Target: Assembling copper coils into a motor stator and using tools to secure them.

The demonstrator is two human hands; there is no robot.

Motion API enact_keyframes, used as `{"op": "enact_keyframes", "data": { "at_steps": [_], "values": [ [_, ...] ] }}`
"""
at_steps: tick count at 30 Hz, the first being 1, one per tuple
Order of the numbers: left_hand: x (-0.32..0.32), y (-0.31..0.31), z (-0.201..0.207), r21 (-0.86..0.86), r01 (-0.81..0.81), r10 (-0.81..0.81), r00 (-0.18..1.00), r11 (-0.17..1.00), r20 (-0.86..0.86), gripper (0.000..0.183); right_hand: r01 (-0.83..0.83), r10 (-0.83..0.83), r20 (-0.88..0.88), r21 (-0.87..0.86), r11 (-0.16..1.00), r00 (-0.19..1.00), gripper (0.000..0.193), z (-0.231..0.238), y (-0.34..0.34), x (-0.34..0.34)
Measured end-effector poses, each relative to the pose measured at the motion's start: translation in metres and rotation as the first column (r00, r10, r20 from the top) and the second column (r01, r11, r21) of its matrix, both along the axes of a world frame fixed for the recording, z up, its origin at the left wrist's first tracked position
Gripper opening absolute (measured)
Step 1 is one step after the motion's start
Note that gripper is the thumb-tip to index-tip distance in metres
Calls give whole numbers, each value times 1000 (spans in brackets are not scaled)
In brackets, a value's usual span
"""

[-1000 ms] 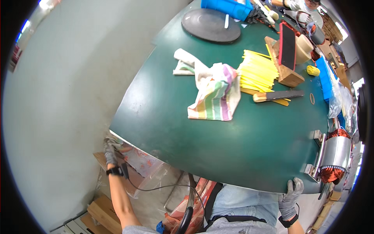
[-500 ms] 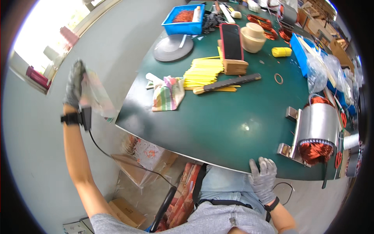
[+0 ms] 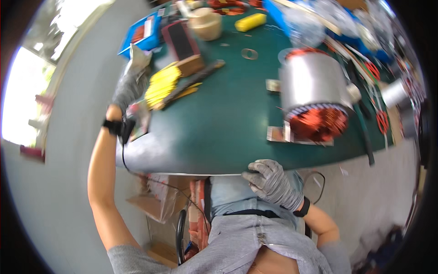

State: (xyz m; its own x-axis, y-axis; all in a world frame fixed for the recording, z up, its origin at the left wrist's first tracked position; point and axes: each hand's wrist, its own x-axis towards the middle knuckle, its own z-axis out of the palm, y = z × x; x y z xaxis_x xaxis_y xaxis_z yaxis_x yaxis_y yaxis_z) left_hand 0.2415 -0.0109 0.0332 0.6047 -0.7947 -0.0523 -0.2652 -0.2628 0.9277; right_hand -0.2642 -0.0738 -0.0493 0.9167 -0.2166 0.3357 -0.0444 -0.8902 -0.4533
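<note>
My left hand (image 3: pixel 129 86), in a grey glove, reaches over the table's left side, blurred by motion. A pale, crumpled-looking piece (image 3: pixel 139 57) shows at its fingertips; I cannot tell whether the fingers grip it. Just right of that hand lies a stack of yellow strips (image 3: pixel 163 86), with a patterned cloth (image 3: pixel 140 116) near the wrist. My right hand (image 3: pixel 272 183), also gloved, rests at the table's front edge, fingers loosely bent and apart, holding nothing. Beyond it stands a silver motor stator (image 3: pixel 314 82) with copper-red windings (image 3: pixel 319 123).
A phone (image 3: pixel 181 40) leans on a wooden block (image 3: pixel 190 66), beside a dark bar (image 3: pixel 194 82). Farther back are a cream pot-shaped piece (image 3: pixel 205 23), a yellow roll (image 3: pixel 250 22) and a blue bin (image 3: pixel 142 35). Red-handled scissors (image 3: pixel 382 121) lie right of the stator.
My left hand has swung from beside the wall in over the table, where it had a clear sheet. The view has turned right. My right hand stays by the table edge.
</note>
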Motion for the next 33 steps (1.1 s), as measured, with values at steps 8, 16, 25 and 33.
{"op": "enact_keyframes", "data": {
  "at_steps": [8,16,25,33],
  "values": [
    [-112,-20,-49,461,-327,-371,301,825,878,50,764,-741,216,-313,565,636,32,44,-134,-137],
    [-254,-28,-14,44,231,-174,578,972,797,102,619,-571,349,-35,784,743,90,57,-122,-66],
    [-391,-102,-44,-286,286,-153,899,914,411,92,685,-621,516,86,723,591,73,46,-129,-29],
    [-383,-82,-47,-411,357,-335,934,839,128,88,631,-637,40,108,769,770,89,16,-133,-82]
  ]
}}
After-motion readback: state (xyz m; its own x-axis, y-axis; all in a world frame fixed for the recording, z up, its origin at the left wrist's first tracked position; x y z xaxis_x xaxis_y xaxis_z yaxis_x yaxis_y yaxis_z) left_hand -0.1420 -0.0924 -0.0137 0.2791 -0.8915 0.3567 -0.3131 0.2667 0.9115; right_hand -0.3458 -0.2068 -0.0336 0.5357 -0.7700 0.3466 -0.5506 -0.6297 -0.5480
